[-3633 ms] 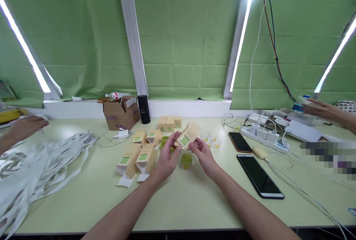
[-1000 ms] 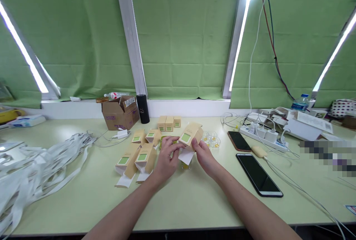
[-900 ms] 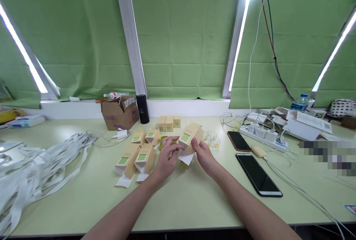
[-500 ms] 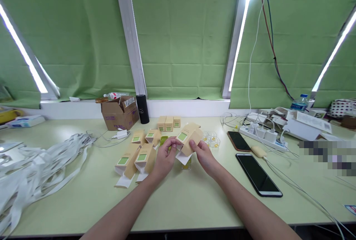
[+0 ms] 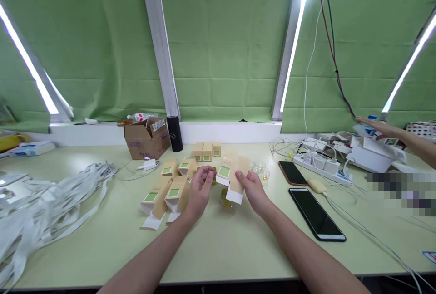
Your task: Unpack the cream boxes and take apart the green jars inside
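Observation:
My right hand [image 5: 254,192] grips a small tan carton [image 5: 235,171] with a green-and-white label and loose flaps, which looks flattened. My left hand [image 5: 200,189] is just left of the carton and apart from it, fingers loosely curled and thumb separate, nothing seen in it. Under the carton stands a small clear container with yellow-green contents [image 5: 225,199], partly covered. A green item [image 5: 214,178] shows beside the left fingertips, mostly hidden. Left of my hands lie several similar cartons [image 5: 180,192] with open white flaps.
Closed cartons [image 5: 207,149] and clear containers [image 5: 262,171] stand farther back. Two phones [image 5: 316,214], a power strip [image 5: 322,167] and cables lie right. White straps [image 5: 68,208] and a brown box [image 5: 146,139] are left. Another person's arm [image 5: 402,135] reaches in at far right.
My left hand has let go of the carton and moved slightly left. The carton has turned more upright and looks flatter in my right hand. Another person's arm has come in at right.

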A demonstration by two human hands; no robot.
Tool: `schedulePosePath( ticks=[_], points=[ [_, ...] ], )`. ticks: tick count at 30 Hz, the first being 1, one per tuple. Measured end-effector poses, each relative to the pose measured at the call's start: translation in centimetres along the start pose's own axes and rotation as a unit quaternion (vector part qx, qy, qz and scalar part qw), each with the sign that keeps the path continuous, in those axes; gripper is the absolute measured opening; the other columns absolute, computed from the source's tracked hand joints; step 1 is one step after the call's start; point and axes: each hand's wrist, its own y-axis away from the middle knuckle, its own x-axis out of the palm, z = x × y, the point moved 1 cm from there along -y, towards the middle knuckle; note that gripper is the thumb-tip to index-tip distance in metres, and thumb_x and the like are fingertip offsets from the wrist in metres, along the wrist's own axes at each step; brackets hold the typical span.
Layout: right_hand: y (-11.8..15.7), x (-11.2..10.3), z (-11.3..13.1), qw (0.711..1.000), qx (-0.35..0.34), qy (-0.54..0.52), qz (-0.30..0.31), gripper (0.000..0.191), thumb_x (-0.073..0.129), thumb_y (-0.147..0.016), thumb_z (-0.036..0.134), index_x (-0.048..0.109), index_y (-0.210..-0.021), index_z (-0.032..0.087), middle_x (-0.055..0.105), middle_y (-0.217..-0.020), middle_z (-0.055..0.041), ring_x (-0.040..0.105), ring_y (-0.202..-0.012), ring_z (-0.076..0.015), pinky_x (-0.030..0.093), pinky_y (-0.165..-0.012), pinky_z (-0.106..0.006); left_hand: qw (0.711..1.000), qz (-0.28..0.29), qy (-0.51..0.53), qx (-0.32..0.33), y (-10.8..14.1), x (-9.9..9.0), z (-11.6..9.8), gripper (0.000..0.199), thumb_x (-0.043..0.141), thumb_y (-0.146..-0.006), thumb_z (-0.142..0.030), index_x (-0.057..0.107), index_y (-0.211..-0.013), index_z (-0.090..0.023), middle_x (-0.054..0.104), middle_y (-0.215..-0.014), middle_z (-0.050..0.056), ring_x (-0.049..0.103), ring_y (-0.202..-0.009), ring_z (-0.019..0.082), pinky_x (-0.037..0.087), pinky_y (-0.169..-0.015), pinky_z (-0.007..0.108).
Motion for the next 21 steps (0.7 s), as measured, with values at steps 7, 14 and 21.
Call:
schedulePosePath(
  ticks=[7, 14, 21],
  points=[
    [0.4, 0.3, 0.4, 1.0, -0.011, 0.008, 0.003, 0.061, 0.089, -0.063, 0.067, 0.075, -0.097, 0.019, 0.082, -0.101, -0.0122, 0.078, -0.09, -0.0342, 0.063, -0.08, -0.046, 0.995, 0.042, -0.089, 0.003, -0.1, -0.2, 0.6, 0.04, 0.063, -0.092, -0.058, 0.071, -0.091, -0.019, 0.072, -0.09, 0.007, 0.063, -0.085, 0.022, 0.048, -0.075, 0.031],
    [0.9, 0.9, 0.8, 0.998, -0.046, 0.026, 0.041, 0.063, 0.083, -0.07, 0.073, 0.073, -0.106, 0.022, 0.081, -0.102, -0.0104, 0.077, -0.09, -0.0331, 0.063, -0.074, -0.043, 0.994, 0.079, -0.073, 0.01, -0.1, -0.1, 0.6, 0.035, 0.07, -0.088, -0.054, 0.074, -0.094, -0.02, 0.074, -0.09, 0.005, 0.065, -0.085, 0.021, 0.051, -0.078, 0.031],
    [0.9, -0.1, 0.9, 0.982, -0.179, 0.061, 0.028, 0.043, 0.069, -0.088, 0.063, 0.069, -0.113, 0.027, 0.077, -0.114, -0.0073, 0.071, -0.106, -0.0295, 0.057, -0.086, -0.04, 0.986, 0.0, -0.094, 0.137, -0.3, -0.9, 1.0, 0.018, 0.073, -0.09, -0.039, 0.074, -0.094, -0.022, 0.076, -0.097, 0.007, 0.069, -0.094, 0.023, 0.056, -0.083, 0.035]
  ],
)
